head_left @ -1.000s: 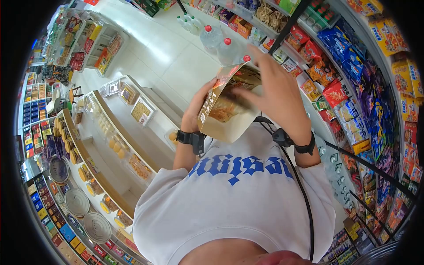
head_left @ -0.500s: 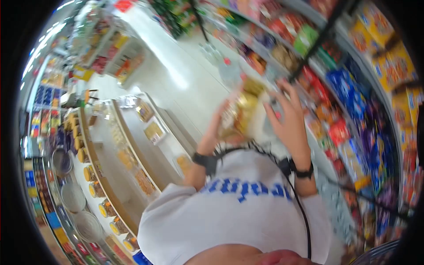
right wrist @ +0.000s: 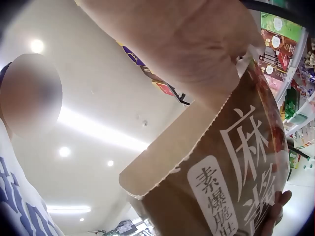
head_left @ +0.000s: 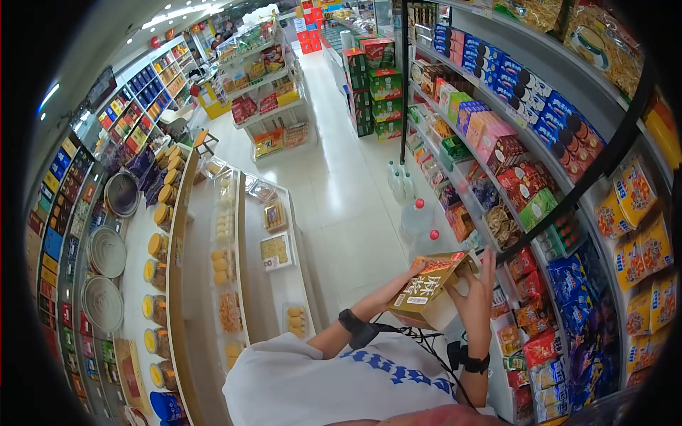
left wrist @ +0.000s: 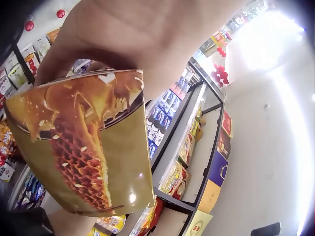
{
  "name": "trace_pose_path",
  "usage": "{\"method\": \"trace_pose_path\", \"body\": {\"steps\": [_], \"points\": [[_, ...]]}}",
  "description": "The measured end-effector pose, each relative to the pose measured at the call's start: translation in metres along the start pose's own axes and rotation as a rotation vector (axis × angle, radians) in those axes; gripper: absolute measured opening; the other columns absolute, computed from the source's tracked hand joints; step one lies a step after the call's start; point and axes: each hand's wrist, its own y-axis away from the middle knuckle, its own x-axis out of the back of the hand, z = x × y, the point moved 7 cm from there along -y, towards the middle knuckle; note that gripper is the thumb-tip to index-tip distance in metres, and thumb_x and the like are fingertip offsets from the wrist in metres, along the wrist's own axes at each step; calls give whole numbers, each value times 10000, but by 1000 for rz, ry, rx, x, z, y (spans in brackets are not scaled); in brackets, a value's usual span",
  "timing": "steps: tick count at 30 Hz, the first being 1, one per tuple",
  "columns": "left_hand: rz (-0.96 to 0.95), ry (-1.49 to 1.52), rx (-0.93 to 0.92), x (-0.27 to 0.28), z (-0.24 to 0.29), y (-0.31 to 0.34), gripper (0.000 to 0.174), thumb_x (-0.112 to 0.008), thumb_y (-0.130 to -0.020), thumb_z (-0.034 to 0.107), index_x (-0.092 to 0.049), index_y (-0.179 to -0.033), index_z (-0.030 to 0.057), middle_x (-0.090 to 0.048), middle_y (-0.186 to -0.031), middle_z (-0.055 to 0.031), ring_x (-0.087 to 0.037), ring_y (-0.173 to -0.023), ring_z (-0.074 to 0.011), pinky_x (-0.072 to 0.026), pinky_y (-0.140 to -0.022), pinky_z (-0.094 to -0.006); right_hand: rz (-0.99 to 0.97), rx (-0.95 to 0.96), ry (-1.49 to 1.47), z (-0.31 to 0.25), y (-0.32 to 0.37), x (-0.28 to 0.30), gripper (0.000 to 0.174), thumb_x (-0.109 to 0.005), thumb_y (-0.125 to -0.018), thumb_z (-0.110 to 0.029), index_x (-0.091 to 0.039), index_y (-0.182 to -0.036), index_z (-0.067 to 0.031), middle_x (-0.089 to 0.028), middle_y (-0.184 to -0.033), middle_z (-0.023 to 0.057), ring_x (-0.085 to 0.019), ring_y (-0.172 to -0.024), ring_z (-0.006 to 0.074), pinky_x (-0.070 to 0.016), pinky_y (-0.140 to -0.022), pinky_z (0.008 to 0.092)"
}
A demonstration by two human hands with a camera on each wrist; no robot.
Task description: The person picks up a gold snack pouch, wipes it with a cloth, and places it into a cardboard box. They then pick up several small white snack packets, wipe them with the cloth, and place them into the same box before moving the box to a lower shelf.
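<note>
A gold-brown cardboard snack box (head_left: 420, 292), with large white Chinese characters and a torn open edge, is held tilted in front of the chest. My left hand (head_left: 406, 281) grips it by the far side; in the left wrist view that hand (left wrist: 123, 34) arches over the box (left wrist: 123, 157), whose printed face shows honeycomb-like food under sauce. At the open end is my right hand (head_left: 472, 295), with its long fingers pointing up and its thumb at the box edge. The right wrist view has this hand (right wrist: 192, 49) above the box's opening, fingertips hidden.
Shelves (head_left: 526, 113) packed with snacks rise along the right, close to the right hand. Stepped display shelves (head_left: 206, 284) with jars and clear food trays stand at left. Large water bottles (head_left: 419, 220) are on the floor ahead, beside a tiled aisle (head_left: 334, 206).
The head view has swung up toward the aisle. The right hand, inside the box a second ago and then apart from it, is back at its open end. The left hand still holds the box.
</note>
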Motion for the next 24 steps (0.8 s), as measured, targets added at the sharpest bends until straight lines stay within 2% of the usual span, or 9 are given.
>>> {"method": "trace_pose_path", "body": {"steps": [4, 8, 11, 13, 24], "points": [[14, -55, 6, -1, -3, -1, 553, -537, -988, 530, -570, -1235, 37, -711, -1055, -48, -695, -819, -79, -579, -711, -218, -1, -16, -6, 17, 5, -13, 342, -830, -698, -92, -708, -1005, -5, -235, -1586, 222, -208, -1465, 443, -272, -1171, 490], [34, -48, 7, -2, -8, -3, 561, -524, -987, 548, -574, -1218, 38, -719, -1029, -48, -696, -783, -75, -580, -680, -210, -19, -34, -17, 22, 8, -13, 267, -827, -691, -68, -690, -905, 14, -263, -1575, 217, -221, -1463, 436, -281, -1168, 487], [-29, -53, 35, -4, -11, -3, 574, -542, -996, 500, -527, -1299, 13, -687, -1128, -63, -689, -878, -80, -580, -760, -225, 7, -54, 6, 20, 9, -8, 215, -819, -698, -58, -671, -835, 18, -280, -1569, 217, -236, -1461, 423, -296, -1157, 479], [-34, -51, 39, -5, -11, -3, 575, -541, -996, 500, -531, -1293, 7, -686, -1131, -63, -689, -880, -81, -580, -760, -227, 33, -85, 31, 16, 8, 1, 196, -813, -704, -52, -662, -807, 17, -290, -1564, 219, -251, -1457, 414, -304, -1150, 471], [-45, -3, 61, -13, -22, -3, 534, -520, -1013, 477, -556, -1281, 17, -689, -1143, -65, -685, -890, -91, -581, -770, -239, 30, -119, 67, 27, 18, 4, 248, -812, -720, -101, -641, -842, 31, -340, -1522, 246, -319, -1416, 412, -323, -1134, 469]]}}
